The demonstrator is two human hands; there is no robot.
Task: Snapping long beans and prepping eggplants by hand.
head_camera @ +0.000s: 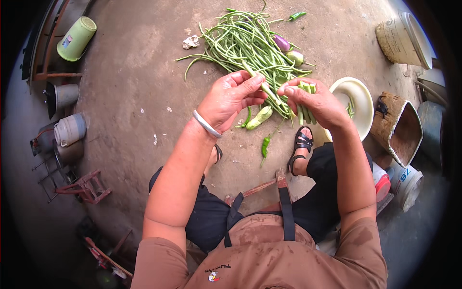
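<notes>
Between thumb and fingers, my left hand [240, 90] grips a long green bean [258, 77], with a bangle on that wrist. My right hand [314, 99] is closed on a bundle of short bean pieces [306, 104], its thumb and forefinger near the lower end of the long bean. Beyond the hands, a heap of long green beans [238, 39] lies on the concrete floor. A purple eggplant [280, 43] and a paler round one [295, 57] lie at its right side. Right of my right hand, a cream plastic basin [364, 101] holds some bean pieces.
Green chilies [265, 146] and a pale green gourd-like vegetable [260, 117] lie near my feet. A woven basket [388, 119] and a white bucket [397, 39] stand at right. A green bucket [76, 39] and a red wooden stool [88, 186] are at left.
</notes>
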